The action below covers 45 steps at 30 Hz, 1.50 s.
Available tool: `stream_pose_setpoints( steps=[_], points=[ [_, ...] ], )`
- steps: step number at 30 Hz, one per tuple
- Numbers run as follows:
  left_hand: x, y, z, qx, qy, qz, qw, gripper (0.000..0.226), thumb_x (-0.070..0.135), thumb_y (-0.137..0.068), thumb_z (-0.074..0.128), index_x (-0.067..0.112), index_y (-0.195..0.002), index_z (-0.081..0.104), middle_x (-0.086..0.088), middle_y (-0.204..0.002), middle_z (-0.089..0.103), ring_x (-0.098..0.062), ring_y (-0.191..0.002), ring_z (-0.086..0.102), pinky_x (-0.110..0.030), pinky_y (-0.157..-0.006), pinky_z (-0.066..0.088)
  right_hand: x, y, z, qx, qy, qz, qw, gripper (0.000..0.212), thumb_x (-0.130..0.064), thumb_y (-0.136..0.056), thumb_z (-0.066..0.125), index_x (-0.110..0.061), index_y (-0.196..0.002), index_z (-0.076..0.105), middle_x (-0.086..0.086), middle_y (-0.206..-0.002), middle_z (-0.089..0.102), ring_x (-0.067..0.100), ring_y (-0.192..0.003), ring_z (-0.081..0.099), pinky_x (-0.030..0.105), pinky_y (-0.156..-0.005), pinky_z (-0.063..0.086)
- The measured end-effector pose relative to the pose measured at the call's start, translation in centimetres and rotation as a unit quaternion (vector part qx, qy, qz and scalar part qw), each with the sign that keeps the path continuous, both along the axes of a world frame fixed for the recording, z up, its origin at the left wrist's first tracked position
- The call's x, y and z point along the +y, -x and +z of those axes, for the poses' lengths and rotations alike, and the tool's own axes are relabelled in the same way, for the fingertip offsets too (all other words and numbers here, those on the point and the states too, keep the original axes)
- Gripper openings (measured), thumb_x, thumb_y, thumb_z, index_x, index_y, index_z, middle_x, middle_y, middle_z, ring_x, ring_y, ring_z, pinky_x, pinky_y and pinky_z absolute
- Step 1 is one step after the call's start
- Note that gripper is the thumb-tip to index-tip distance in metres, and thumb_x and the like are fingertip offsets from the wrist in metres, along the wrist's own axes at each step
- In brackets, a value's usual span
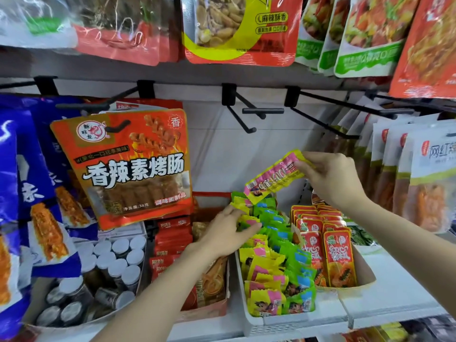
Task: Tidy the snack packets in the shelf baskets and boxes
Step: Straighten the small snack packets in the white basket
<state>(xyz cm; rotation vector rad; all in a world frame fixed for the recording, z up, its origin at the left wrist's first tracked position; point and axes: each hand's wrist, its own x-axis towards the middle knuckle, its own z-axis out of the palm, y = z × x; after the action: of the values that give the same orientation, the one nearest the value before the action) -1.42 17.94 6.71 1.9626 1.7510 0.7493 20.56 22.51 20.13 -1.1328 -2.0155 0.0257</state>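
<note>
Right hand (pixel 330 178) pinching one end of yellow-pink packet (pixel 274 178), lifted clear above white basket (pixel 256 324). Left hand (pixel 227 233) with fingers straight, pressing on the rear yellow and green packets (pixel 274 262) standing in rows in that basket; gripping nothing. Held packet hanging tilted, slightly bowed: judged light, thin, flexible film, likely slick. Sealed crimped end judged the best hold; squeezing the middle risks crushing contents. Rows likely to topple if nudged.
</note>
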Motion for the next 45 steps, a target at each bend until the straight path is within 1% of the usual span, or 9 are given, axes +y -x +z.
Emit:
stream_pose_setpoints(
  steps=[5, 9, 16, 20, 25, 29, 33, 40, 45],
  points=[
    [-0.6, 0.7, -0.3, -0.003, -0.015, -0.014, 1.000, 0.058, 0.063, -0.088, 0.054, 0.015, -0.118, 0.064, 0.003, -0.125, 0.048, -0.016, -0.124, 0.043, -0.029, -0.105, 0.034, -0.3, 0.3, -0.4, -0.002, 0.006, 0.001, 1.000, 0.016, -0.025, -0.092, 0.066, -0.018, -0.102, 0.076, 0.009, -0.084, 0.076, 0.024, -0.082, 0.071, 0.031, -0.073, 0.050],
    [0.0, 1.2, -0.1, -0.024, 0.020, -0.019, 0.999, 0.036, 0.061, -0.085, 0.060, 0.026, -0.094, 0.063, -0.002, -0.154, 0.030, -0.025, -0.143, 0.021, -0.038, -0.116, 0.021, -0.4, 0.0, -0.4, 0.002, 0.003, 0.001, 1.000, 0.017, -0.023, -0.092, 0.066, -0.016, -0.104, 0.076, 0.008, -0.085, 0.076, 0.013, -0.076, 0.070, 0.014, -0.065, 0.041],
    [0.2, 1.0, 0.6, -0.172, 0.071, -0.007, 0.983, 0.024, 0.051, -0.084, 0.068, 0.028, -0.080, 0.065, 0.002, -0.143, 0.040, -0.018, -0.141, 0.032, -0.020, -0.100, 0.022, -0.5, -0.4, -0.2, -0.016, 0.002, -0.006, 1.000, 0.023, -0.028, -0.093, 0.063, -0.016, -0.109, 0.074, 0.010, -0.090, 0.076, 0.025, -0.077, 0.072, 0.038, -0.076, 0.055],
    [-0.7, 1.4, -0.4, -0.136, -0.009, 0.004, 0.991, 0.018, 0.051, -0.084, 0.069, 0.037, -0.096, 0.071, 0.002, -0.149, 0.036, -0.015, -0.142, 0.027, -0.026, -0.112, 0.020, -0.5, -1.1, 0.3, 0.032, 0.027, -0.007, 0.999, 0.025, -0.033, -0.092, 0.064, -0.018, -0.108, 0.075, 0.004, -0.090, 0.077, 0.008, -0.079, 0.072, 0.039, -0.080, 0.058],
    [-1.0, 1.3, -1.0, -0.138, 0.000, -0.021, 0.990, 0.042, 0.054, -0.086, 0.063, 0.034, -0.123, 0.062, 0.006, -0.130, 0.057, -0.012, -0.121, 0.055, -0.035, -0.106, 0.044, -0.6, -1.5, -0.2, 0.030, 0.041, -0.008, 0.999, 0.022, -0.033, -0.092, 0.064, -0.021, -0.107, 0.075, -0.005, -0.088, 0.076, -0.020, -0.074, 0.058, 0.011, -0.075, 0.050],
    [-0.6, 1.1, -1.0, -0.144, 0.038, -0.019, 0.989, 0.065, 0.045, -0.087, 0.067, 0.030, -0.145, 0.040, 0.003, -0.142, 0.049, -0.014, -0.131, 0.048, -0.039, -0.110, 0.042, -0.8, -1.4, -0.3, 0.031, 0.043, -0.011, 0.999, 0.024, -0.031, -0.093, 0.064, -0.017, -0.109, 0.074, 0.000, -0.093, 0.077, 0.005, -0.081, 0.071, 0.028, -0.081, 0.056],
    [-0.5, 1.3, -1.0, -0.162, 0.067, -0.036, 0.984, 0.080, 0.041, -0.087, 0.069, 0.028, -0.152, 0.025, 0.001, -0.152, 0.038, -0.014, -0.139, 0.038, -0.040, -0.115, 0.034, -0.9, -1.2, -0.1, 0.032, 0.047, -0.007, 0.998, 0.023, -0.032, -0.093, 0.063, -0.019, -0.108, 0.075, -0.002, -0.089, 0.077, 0.003, -0.074, 0.069, 0.035, -0.079, 0.059],
    [-1.2, 1.3, -1.1, -0.146, 0.042, -0.027, 0.988, 0.046, 0.034, -0.088, 0.066, 0.024, -0.132, 0.056, 0.004, -0.132, 0.053, -0.015, -0.128, 0.050, -0.038, -0.111, 0.038, -1.5, 0.1, -0.4, 0.013, 0.068, 0.002, 0.998, 0.022, -0.031, -0.090, 0.067, -0.019, -0.107, 0.076, 0.003, -0.093, 0.077, 0.002, -0.081, 0.070, 0.030, -0.083, 0.055],
    [-2.2, 1.6, -1.3, -0.145, 0.021, -0.036, 0.989, 0.030, 0.023, -0.091, 0.064, 0.024, -0.121, 0.064, 0.003, -0.120, 0.055, -0.014, -0.118, 0.054, -0.038, -0.106, 0.041, -1.3, 2.8, -1.8, -0.114, 0.108, 0.031, 0.987, 0.028, -0.034, -0.088, 0.069, -0.016, -0.109, 0.076, 0.007, -0.102, 0.074, 0.016, -0.084, 0.071, 0.008, -0.073, 0.041]
  ],
)
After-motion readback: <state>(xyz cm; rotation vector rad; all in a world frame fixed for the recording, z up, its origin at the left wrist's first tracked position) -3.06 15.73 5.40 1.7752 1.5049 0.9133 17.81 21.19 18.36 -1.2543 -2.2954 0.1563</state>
